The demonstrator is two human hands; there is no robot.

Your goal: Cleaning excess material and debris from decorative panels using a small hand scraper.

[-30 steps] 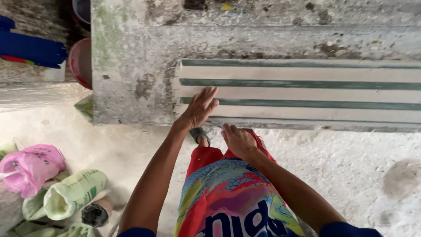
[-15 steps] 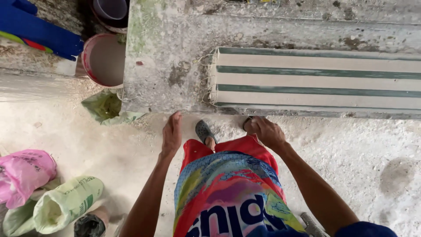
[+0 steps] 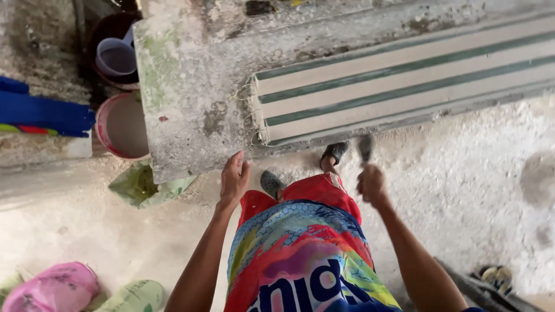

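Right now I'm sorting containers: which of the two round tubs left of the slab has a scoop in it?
The darker, farther tub holds the pale scoop. The nearer pink-rimmed tub, beside the slab's corner, shows only a flat grey fill.

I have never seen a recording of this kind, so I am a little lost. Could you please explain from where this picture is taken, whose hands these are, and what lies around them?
The camera sits on a person's head and looks straight down, so you see that person's own two arms and colourful clothes. The left hand is open, fingers at the edge of a rough concrete slab. The right hand is closed around a small dark tool, too blurred to identify. On the slab lies a long cream moulding with green stripes. A pink bucket stands left of the slab, and sacks lie on the dusty floor.
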